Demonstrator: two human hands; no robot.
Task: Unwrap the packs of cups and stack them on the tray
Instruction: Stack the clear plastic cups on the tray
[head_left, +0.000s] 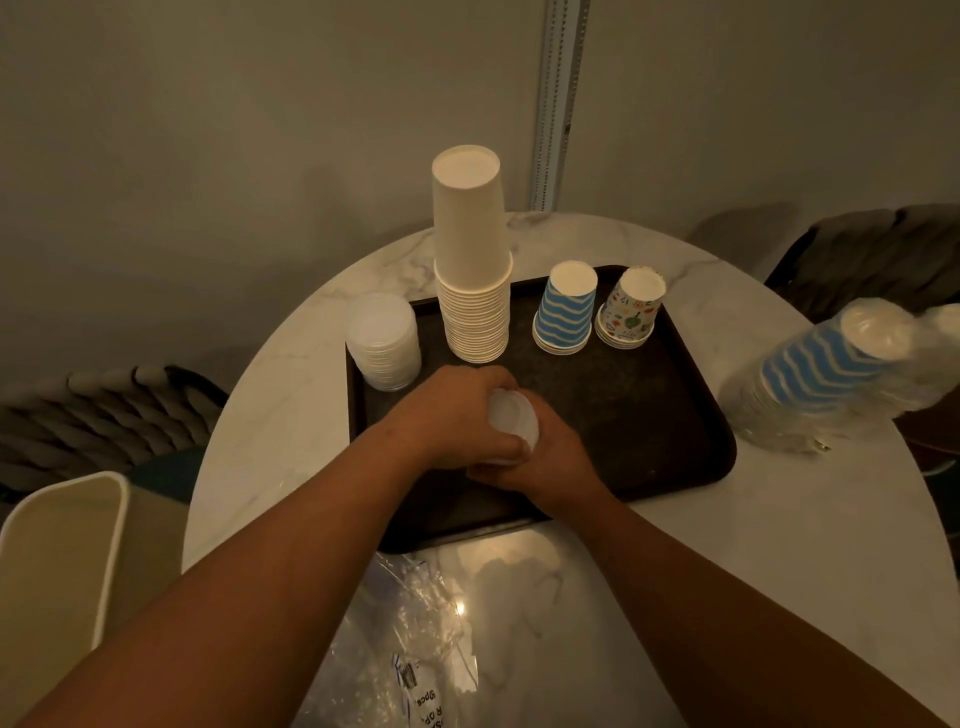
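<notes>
Holding one small stack of white cups (511, 426) over the near middle of the tray (649, 441): left hand (452, 415) and right hand (545, 462), both with fingers curled round the stack, upturned bases facing the camera.

On the one dark rectangular tray, four stacks, all upside down:
- one low stack of white translucent cups (384, 345), far left corner;
- one tall stack of plain cream paper cups (472, 270), leaning slightly;
- one short stack of blue-and-white wavy-striped cups (566, 312);
- one short stack of white cups with small coloured motifs (631, 309), just beside the striped stack.

Off the tray, at right on the round marble table (779, 545): one pack of blue-striped cups (831, 369), in clear wrap, blurred. Near edge: one empty clear wrapper (410, 649), printed label illegible. Left of table: one cream bin (57, 561).
</notes>
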